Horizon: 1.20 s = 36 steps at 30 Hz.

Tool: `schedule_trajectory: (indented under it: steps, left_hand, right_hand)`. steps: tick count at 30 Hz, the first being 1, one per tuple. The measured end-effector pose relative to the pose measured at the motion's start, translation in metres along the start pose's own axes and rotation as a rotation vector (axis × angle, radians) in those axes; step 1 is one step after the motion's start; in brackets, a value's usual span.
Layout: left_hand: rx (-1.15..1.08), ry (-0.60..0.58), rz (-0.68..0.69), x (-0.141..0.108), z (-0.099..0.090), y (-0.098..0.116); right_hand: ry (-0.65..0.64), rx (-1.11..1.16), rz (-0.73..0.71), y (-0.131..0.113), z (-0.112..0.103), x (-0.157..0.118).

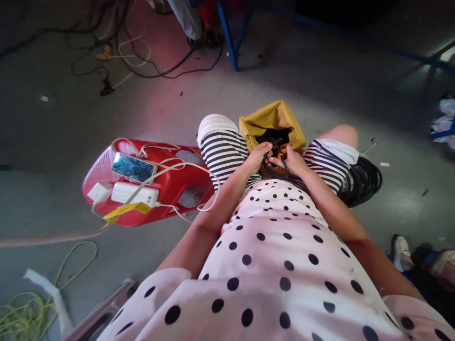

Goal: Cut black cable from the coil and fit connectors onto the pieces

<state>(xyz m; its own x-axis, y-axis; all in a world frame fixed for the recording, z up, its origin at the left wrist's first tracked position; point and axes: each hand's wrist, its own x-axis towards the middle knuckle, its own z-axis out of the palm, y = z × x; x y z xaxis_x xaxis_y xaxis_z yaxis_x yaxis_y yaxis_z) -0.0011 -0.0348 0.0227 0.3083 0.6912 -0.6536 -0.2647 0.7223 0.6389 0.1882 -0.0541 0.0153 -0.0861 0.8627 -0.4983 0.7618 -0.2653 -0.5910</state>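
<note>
Between my knees stands an open yellow bag (272, 116) with dark items inside. At its near edge my left hand (260, 156) has its fingers closed around part of a black cable (272, 175). My right hand (289, 160), close beside it, also has its fingers on the black cable, near a small orange piece. The cable runs across my lap toward the right. Beside my right thigh lies a coil of black cable (362, 182). The fingertips of both hands nearly meet, and small details between them are hard to make out.
At the left is a red stool (170, 184) bearing a phone (133, 167), a white power bank (135, 194) and white cables. Cables lie on the floor at the upper left. A blue metal frame leg (229, 38) stands ahead. Other people's feet show at the top and lower right.
</note>
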Motion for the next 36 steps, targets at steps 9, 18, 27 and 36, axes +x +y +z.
schedule_trajectory:
  steps: [9, 18, 27, 36]
  left_hand:
    - [0.060, -0.047, -0.009, 0.004, -0.003, 0.000]
    - [0.152, -0.072, -0.057, 0.009, -0.006, 0.006]
    - [0.181, -0.028, -0.045, 0.012, -0.006, 0.004]
    - [0.212, 0.006, -0.058, 0.016, -0.002, 0.003]
  right_hand:
    - [0.021, -0.034, -0.011, 0.006, 0.003, 0.005]
    - [0.016, 0.063, -0.029, 0.015, 0.001, 0.009]
    - [0.008, 0.102, -0.052, 0.019, 0.010, 0.023]
    - [0.026, 0.126, -0.045, 0.027, 0.015, 0.032]
